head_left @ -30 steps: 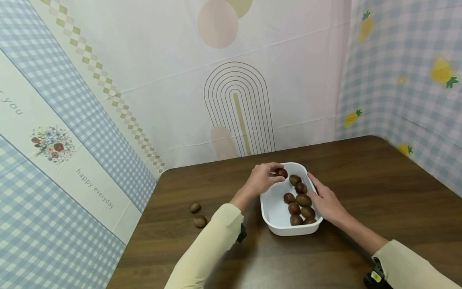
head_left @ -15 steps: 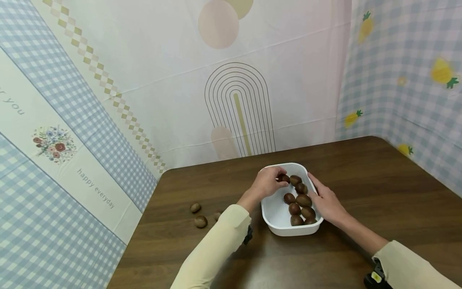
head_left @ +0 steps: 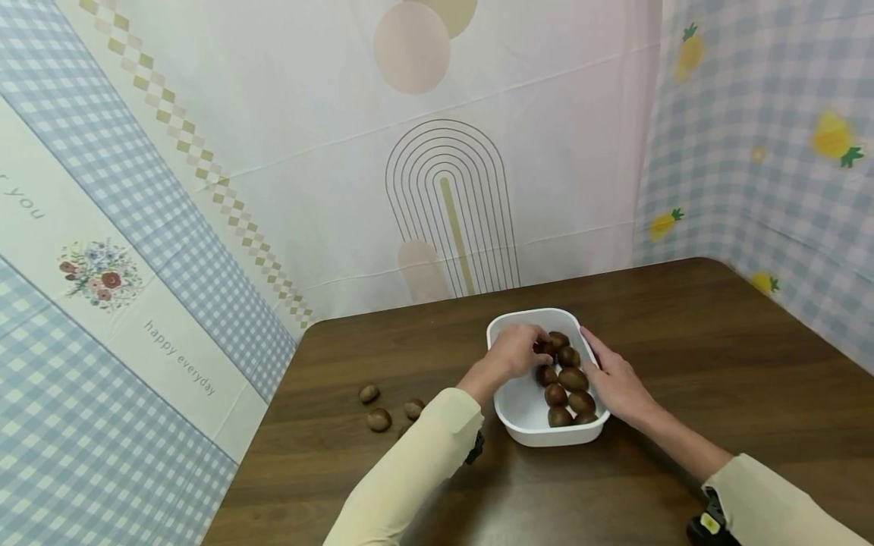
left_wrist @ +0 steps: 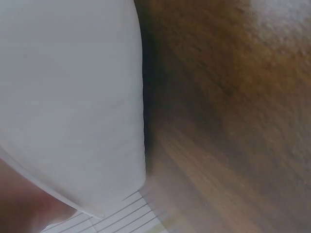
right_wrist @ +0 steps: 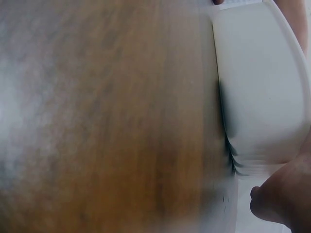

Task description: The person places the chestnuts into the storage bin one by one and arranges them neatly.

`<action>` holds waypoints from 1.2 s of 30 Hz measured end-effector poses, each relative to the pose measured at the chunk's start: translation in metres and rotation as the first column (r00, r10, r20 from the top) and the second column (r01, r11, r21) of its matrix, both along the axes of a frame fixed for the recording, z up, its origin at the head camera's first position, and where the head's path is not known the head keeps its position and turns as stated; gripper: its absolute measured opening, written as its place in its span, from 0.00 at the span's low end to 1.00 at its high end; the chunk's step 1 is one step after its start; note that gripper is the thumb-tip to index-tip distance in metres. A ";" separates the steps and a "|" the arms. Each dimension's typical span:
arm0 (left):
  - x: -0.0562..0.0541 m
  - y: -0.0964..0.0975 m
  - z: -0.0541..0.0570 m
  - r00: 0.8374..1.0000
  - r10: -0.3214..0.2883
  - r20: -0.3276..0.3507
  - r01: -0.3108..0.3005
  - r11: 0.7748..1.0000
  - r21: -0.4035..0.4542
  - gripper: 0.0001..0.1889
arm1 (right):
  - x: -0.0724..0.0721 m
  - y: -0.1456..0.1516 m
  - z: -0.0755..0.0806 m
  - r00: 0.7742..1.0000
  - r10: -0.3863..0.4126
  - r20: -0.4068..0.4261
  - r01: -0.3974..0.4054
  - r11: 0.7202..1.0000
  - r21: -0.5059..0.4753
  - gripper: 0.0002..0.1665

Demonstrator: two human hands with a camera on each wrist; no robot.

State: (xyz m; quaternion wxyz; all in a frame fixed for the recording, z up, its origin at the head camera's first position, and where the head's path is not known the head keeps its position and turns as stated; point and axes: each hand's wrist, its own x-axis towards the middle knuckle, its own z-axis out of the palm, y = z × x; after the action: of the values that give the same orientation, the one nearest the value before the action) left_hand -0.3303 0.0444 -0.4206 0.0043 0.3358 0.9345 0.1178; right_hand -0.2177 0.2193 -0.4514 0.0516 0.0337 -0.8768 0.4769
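Note:
A white rectangular container (head_left: 522, 434) stands on the table, with several brown chestnuts (head_left: 573, 379) grouped along its right side. My left hand (head_left: 510, 353) reaches in over the left rim, its thumb and fingers around a dark chestnut (head_left: 544, 349) close beside the others. That chestnut is partly hidden by the fingers. On the opposite side my right hand (head_left: 620, 385) grips the container's right wall, thumb at the rim. The left wrist view is filled by the outer wall (left_wrist: 73, 97); the right wrist view shows the container (right_wrist: 265, 87) and part of the right hand (right_wrist: 286, 199).
Left of the container, several loose chestnuts (head_left: 378, 419) lie on the brown wooden table (head_left: 328, 470); the left sleeve (head_left: 423, 462) partly covers one. Patterned cloths (head_left: 580, 152) hang behind the table and at both sides.
My left hand has moved right and nearer, lowering its chestnut from the container's far left rim in beside the others. My right hand has stayed in place. More loose chestnuts show beside the sleeve.

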 end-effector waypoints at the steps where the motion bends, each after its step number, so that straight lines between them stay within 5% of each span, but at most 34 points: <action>1: 0.000 0.000 0.000 1.000 0.000 0.003 0.000 1.000 0.000 0.17 | 0.000 -0.001 0.000 1.000 -0.001 -0.001 0.001 1.000 -0.002 0.39; 12: 0.000 -0.007 0.005 0.998 -0.030 0.049 0.027 0.997 0.069 0.15 | -0.001 -0.003 0.001 1.000 0.004 -0.005 -0.004 1.000 -0.008 0.39; 19: -0.007 -0.029 0.013 0.998 -0.038 0.054 0.028 0.984 0.178 0.17 | 0.000 -0.002 -0.001 1.000 0.002 0.003 -0.002 1.000 -0.003 0.40; 36: -0.035 -0.132 0.019 1.000 -0.026 0.010 0.016 0.840 0.543 0.16 | -0.001 -0.001 -0.001 1.000 0.000 0.009 0.000 1.000 -0.009 0.39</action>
State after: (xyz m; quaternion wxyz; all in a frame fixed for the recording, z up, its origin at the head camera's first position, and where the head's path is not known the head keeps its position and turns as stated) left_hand -0.3648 -0.0877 -0.4013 -0.0818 0.3324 0.8592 0.3803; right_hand -0.2183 0.2184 -0.4519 0.0478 0.0314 -0.8749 0.4809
